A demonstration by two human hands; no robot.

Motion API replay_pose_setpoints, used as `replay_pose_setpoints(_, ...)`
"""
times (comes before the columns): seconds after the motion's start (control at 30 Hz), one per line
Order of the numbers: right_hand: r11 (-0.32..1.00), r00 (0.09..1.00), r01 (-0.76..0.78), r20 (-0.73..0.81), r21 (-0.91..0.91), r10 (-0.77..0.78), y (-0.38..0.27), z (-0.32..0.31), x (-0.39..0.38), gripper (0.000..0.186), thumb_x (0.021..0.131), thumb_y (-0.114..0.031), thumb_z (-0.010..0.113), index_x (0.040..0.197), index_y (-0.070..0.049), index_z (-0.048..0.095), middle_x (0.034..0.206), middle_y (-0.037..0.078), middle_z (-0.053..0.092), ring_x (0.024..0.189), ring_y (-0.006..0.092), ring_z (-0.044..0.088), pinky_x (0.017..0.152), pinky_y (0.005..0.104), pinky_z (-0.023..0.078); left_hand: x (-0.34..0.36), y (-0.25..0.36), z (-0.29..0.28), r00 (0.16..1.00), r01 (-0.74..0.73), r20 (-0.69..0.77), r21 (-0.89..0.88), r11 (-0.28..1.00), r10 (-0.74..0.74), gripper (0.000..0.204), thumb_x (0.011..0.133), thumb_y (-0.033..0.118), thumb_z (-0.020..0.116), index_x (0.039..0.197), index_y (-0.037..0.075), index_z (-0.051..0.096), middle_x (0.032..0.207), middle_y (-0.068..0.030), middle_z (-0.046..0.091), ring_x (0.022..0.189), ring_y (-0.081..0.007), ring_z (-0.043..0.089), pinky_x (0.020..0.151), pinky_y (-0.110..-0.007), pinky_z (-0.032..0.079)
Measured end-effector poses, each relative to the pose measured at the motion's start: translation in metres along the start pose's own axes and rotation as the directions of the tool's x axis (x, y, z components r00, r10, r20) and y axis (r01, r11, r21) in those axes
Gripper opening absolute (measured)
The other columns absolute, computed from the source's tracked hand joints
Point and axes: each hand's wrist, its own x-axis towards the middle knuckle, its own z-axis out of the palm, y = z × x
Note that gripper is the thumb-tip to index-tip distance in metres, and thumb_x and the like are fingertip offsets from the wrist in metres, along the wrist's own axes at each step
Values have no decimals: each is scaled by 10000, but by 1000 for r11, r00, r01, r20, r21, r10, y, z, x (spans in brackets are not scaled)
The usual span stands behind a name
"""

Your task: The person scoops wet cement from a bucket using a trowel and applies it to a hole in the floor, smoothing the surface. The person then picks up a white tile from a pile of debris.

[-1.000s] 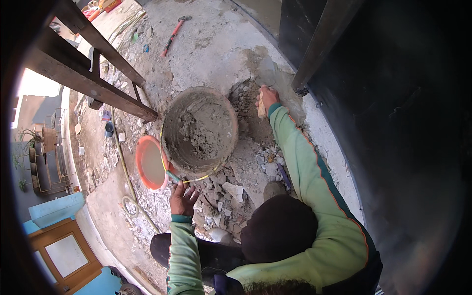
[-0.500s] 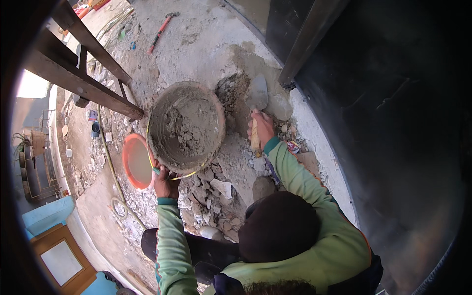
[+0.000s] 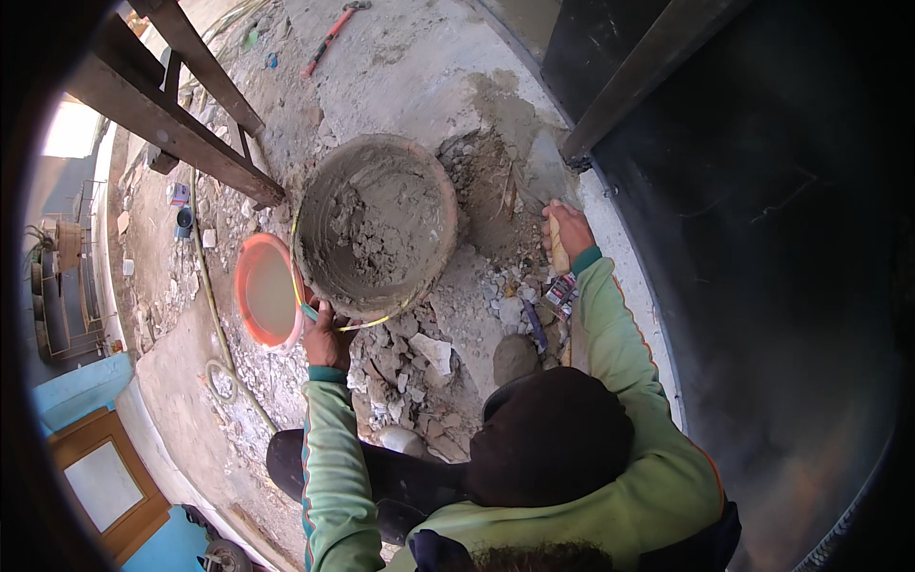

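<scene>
Mortar bucket on rubble floor

Left hand [image 3: 327, 340] grips the bucket [image 3: 374, 225] rim; lumpy grey mortar [image 3: 372, 224] inside. Right hand [image 3: 568, 231] clasps a trowel [image 3: 549, 191].

trowel [image 3: 545, 181] handle: hidden in right hand [image 3: 570, 232] | orange basin [image 3: 264, 291] right rim: behind bucket [image 3: 375, 227] | hammer [image 3: 333, 29]: cut off at top edge

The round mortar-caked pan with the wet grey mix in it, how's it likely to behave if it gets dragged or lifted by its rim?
The round mortar-caked pan probably feels heavy for its size, since lumpy grey mortar covers its bottom. Gripped at one edge by the left hand, it would likely tilt rather than lift level. On the rubble-strewn concrete floor it should scrape and snag, not slide.
</scene>
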Motion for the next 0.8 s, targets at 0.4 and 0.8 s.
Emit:
replay_pose_setpoints(0.4,981,993,-38,106,-192,59,5,-22,-7,328,991,-398,506,971,-76,564,684,34,545,468,158,523,428,331,433,-5,2,10,1000,-23,2,0,1000,23,300,1013,249,537,1297,164,482,1021,21,555,764,-145,526,710,-381,534)
replay_pose_setpoints(0.8,955,998,-62,-3,-289,64,16,-60,-30,313,977,-353,516,975,-44,564,650,76,553,427,189,514,406,348,431,-5,4,9,1000,3,-22,-5,1000,-3,338,1012,209,526,1341,187,450,1109,-13,579,889,-196,577,767,-427,532)
